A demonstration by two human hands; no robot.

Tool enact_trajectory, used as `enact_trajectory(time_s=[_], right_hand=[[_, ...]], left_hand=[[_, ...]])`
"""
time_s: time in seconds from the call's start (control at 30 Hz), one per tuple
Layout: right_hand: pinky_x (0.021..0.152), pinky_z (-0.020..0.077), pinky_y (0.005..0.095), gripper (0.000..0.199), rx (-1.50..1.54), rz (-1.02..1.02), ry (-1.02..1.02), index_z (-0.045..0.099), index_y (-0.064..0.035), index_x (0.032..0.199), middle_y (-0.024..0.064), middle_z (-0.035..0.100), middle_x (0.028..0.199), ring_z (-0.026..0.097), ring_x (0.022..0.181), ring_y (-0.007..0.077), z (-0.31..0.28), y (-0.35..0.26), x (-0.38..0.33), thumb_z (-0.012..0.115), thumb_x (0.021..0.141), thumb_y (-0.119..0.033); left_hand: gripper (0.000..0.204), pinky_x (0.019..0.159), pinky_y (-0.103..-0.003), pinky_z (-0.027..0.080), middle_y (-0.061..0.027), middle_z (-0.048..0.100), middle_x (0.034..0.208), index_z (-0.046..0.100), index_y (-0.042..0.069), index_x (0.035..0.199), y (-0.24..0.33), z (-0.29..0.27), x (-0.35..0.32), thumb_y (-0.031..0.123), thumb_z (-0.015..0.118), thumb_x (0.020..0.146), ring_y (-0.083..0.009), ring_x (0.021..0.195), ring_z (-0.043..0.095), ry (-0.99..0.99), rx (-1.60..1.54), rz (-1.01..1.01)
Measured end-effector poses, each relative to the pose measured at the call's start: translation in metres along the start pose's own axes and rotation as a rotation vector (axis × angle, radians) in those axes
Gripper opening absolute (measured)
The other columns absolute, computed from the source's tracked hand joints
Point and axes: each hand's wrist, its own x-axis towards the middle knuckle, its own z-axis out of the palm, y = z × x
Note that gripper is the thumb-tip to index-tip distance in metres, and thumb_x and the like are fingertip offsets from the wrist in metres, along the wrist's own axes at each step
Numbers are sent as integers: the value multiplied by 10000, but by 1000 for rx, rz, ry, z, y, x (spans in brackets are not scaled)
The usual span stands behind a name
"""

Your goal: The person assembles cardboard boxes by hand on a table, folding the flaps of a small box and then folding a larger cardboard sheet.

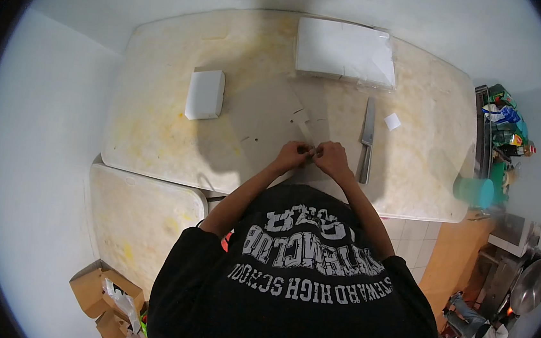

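Observation:
Close together at the table's near side, my left hand [294,154] and my right hand [331,158] have their fingertips pinched together. Whatever lies between the fingers is too small to make out. A narrow pale strip [304,129] on the table runs toward the fingertips from the far side. A kitchen knife [368,139] lies right of my right hand, its blade pointing away from me and its handle near me. Farther left of my left hand sits a small white box [205,95].
A large white flat pack in clear wrap [345,50] lies at the table's [155,94] far side. A small white square [392,121] is right of the knife. A teal cup [474,191] stands at the right edge. An opened cardboard box [105,290] is lower left; a pan [530,286] is lower right.

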Motion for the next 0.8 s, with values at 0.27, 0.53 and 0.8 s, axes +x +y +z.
enact_trajectory(time_s=[0.27, 0.53, 0.8], right_hand=[[749, 528, 435, 188, -39, 29, 27, 713, -52, 739, 141, 687, 759, 653, 759, 357, 5, -2, -2, 675, 673, -223], [733, 535, 414, 211, 95, 82, -4, 718, -49, 774, 143, 693, 769, 675, 766, 320, 4, 4, -1, 689, 721, -251], [723, 536, 406, 229, 108, 38, 9, 713, -37, 799, 153, 691, 766, 677, 753, 324, 2, -2, 3, 701, 730, -254]], left_hand=[[306, 777, -338, 523, -132, 722, 909, 709, 13, 1012, -7, -1, 4, 262, 670, 837, -198, 835, 691, 3, 96, 44], [326, 719, -358, 536, -139, 720, 835, 731, 37, 975, -6, -4, 1, 307, 697, 794, -262, 750, 703, 102, 259, 60], [313, 734, -368, 537, -159, 713, 868, 729, 63, 1008, -10, -6, 5, 298, 687, 806, -274, 794, 705, 76, 260, 111]])
